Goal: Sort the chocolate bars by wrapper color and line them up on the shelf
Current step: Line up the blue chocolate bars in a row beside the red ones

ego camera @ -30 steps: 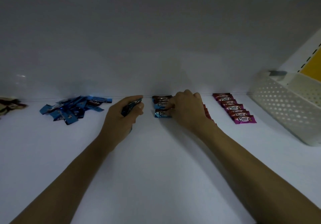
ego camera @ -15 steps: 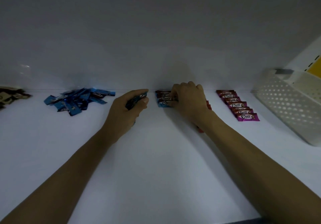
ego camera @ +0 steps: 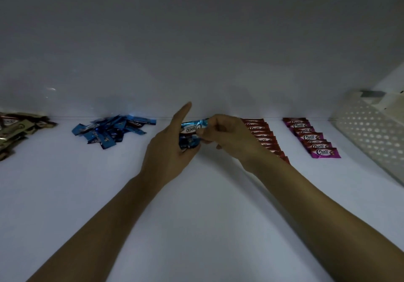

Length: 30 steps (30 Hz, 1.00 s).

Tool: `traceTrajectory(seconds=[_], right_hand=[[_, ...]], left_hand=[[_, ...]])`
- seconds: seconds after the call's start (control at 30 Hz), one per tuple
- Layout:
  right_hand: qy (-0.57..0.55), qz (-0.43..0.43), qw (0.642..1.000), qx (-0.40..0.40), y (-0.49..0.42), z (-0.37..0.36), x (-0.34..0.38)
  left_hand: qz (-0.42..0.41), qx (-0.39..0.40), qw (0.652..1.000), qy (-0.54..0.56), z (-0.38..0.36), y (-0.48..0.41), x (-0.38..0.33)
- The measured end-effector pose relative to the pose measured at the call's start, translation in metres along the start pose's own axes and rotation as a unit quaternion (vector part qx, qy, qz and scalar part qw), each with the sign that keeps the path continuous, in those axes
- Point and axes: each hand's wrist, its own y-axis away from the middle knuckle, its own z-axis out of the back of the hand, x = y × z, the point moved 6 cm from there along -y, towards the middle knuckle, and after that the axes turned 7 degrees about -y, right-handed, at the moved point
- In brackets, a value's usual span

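On the white shelf point(ego camera: 196, 194) my right hand point(ego camera: 227, 137) pinches one blue chocolate bar point(ego camera: 194, 126) by its right end, lifted at the shelf's middle. My left hand point(ego camera: 170, 148) holds a bunch of blue bars point(ego camera: 189, 142) in its palm, index finger pointing up. The two hands touch at the bars. A loose pile of blue bars point(ego camera: 111, 131) lies to the left. A row of red bars point(ego camera: 264, 138) runs just right of my right hand, partly hidden by the wrist. A row of magenta bars point(ego camera: 312, 138) lies further right.
A heap of brown and beige bars point(ego camera: 15, 130) sits at the far left edge. A white perforated basket point(ego camera: 371, 137) stands at the right. The shelf's white back wall point(ego camera: 196, 52) rises right behind the rows.
My right hand has left the lined-up blue bars and now pinches one bar at my left hand. The left hand has turned, its index finger raised. The lined-up blue bars are now hidden.
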Motion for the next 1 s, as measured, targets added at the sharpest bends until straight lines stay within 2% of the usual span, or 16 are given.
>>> traceTrajectory(seconds=[0.1, 0.23, 0.43, 0.6, 0.73, 0.87, 1.0], right_hand=[[-0.055, -0.005, 0.998, -0.032, -0.004, 0.012, -0.002], [-0.121, 0.010, 0.991, -0.064, -0.005, 0.022, -0.004], [-0.087, 0.047, 0.994, -0.051, -0.003, 0.012, -0.010], [0.140, 0.107, 0.981, -0.075, -0.005, 0.030, -0.008], [0.289, 0.085, 0.953, 0.010, -0.006, 0.034, -0.014], [0.414, 0.075, 0.907, -0.005, -0.009, 0.040, -0.020], [0.539, 0.129, 0.831, -0.045, -0.013, 0.035, -0.013]], left_hand=[[0.001, -0.004, 1.000, 0.017, -0.002, -0.001, 0.002], [-0.072, -0.027, 0.997, -0.031, -0.004, 0.000, 0.001], [-0.092, -0.026, 0.995, -0.017, -0.006, 0.000, 0.000], [-0.067, -0.019, 0.998, -0.006, -0.005, -0.001, 0.003], [-0.050, -0.009, 0.999, -0.016, -0.006, -0.002, 0.003], [-0.053, -0.004, 0.999, -0.013, -0.006, -0.001, 0.002], [-0.053, -0.011, 0.998, -0.018, -0.004, -0.001, 0.003]])
